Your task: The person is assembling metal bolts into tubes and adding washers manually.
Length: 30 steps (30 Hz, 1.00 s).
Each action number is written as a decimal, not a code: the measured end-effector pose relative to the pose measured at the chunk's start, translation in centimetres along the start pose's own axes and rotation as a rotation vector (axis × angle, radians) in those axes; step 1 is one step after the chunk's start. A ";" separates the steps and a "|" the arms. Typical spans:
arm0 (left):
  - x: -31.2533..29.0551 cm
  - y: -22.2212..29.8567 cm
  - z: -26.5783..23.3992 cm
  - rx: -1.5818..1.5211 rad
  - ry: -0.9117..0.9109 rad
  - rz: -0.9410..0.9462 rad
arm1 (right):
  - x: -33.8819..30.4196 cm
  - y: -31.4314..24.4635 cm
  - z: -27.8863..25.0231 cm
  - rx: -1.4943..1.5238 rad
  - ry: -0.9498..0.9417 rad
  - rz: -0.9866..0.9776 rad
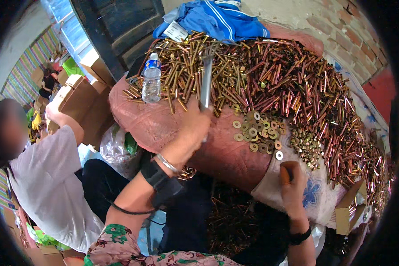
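My left hand (194, 123) is over the reddish padded surface (217, 155), smeared by motion. Its fingers close on one end of a long silvery metal piece (205, 82), which points away from me over a heap of brassy and coppery bolts (270, 80). My right hand (293, 188) is closed above the pale cloth (272, 188), near the front of the washers. A dark cover sits on one of its digits, and anything within its grip is hidden. Flat ring washers (259, 132) lie between my hands and the heap, beside a pile of small nuts (308, 148).
A clear plastic bottle (152, 82) stands at the heap's left edge. Blue clothing (213, 20) lies at the back. An open cardboard box (350, 208) is at right. On my left a person in a pale shirt (51, 186) has an arm by a cardboard box (82, 108).
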<state>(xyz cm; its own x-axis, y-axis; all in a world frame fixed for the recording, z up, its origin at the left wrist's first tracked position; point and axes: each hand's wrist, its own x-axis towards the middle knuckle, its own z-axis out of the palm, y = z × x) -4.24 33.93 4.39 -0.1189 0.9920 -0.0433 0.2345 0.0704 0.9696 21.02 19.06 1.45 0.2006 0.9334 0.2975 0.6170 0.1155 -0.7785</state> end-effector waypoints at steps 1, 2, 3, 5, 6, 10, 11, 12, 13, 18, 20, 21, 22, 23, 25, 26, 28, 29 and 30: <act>-0.9 0.0 0.5 -0.195 -0.068 -0.049 | 0.2 -1.5 0.6 0.041 -0.056 -0.003; -1.8 0.2 1.3 -0.320 -0.091 -0.036 | 0.4 -2.7 1.3 0.167 -0.181 0.117; -2.6 0.7 2.2 -0.443 -0.106 -0.074 | 0.6 -3.6 2.0 0.286 -0.302 0.241; -3.1 1.0 3.5 -0.623 -0.174 -0.173 | 1.3 -5.3 3.9 0.449 -0.382 0.214; -3.1 0.9 3.2 -0.662 -0.203 -0.231 | 1.8 -5.9 5.3 0.554 -0.442 0.195; -2.2 -1.5 4.8 -0.698 -0.242 -0.304 | 3.4 -5.7 8.9 0.531 -0.437 0.127; -2.8 -0.2 5.0 -0.638 -0.215 -0.312 | 3.8 -5.2 9.6 0.460 -0.395 0.068; -2.6 -0.3 5.5 -0.545 -0.179 -0.251 | 4.2 -5.1 9.9 0.389 -0.354 0.009; -2.4 -0.4 6.1 -0.453 -0.143 -0.191 | 4.4 -5.3 9.7 0.280 -0.344 0.017; -1.6 -1.1 6.5 -0.232 -0.015 -0.072 | 5.5 -6.6 10.7 0.183 -0.240 -0.093; 0.1 -1.6 5.9 -0.356 -0.054 -0.086 | 6.4 -7.1 11.4 0.209 -0.240 -0.051; 1.0 -1.1 5.7 -0.423 -0.080 -0.094 | 6.9 -7.1 11.4 0.214 -0.236 -0.027; 1.7 -0.7 5.6 -0.525 -0.121 -0.098 | 7.4 -6.7 11.8 0.237 -0.201 -0.100; 2.3 0.3 5.8 -0.632 -0.174 -0.105 | 8.0 -5.6 12.3 0.249 -0.160 -0.167; 4.0 1.2 5.5 -0.792 -0.237 -0.089 | 8.5 -5.9 12.3 0.310 -0.191 -0.109; 5.1 0.7 5.6 -0.698 -0.175 -0.033 | 8.4 -6.8 11.9 0.344 -0.259 0.028; 6.7 -0.4 5.3 -0.498 -0.039 0.074 | 8.0 -7.7 12.6 0.504 -0.344 0.176; 6.8 -0.3 5.4 -0.262 0.025 0.101 | 7.7 -7.7 13.3 0.625 -0.353 0.189; 6.4 -0.3 5.7 -0.080 0.078 0.117 | 7.4 -7.6 13.9 0.747 -0.362 0.202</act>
<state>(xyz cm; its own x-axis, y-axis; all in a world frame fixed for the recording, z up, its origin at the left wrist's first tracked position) 0.46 40.89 2.42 -0.1706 0.9815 0.0871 0.1737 -0.0570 0.9831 7.26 29.76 1.89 -0.0815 0.9965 0.0178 -0.0933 0.0102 -0.9956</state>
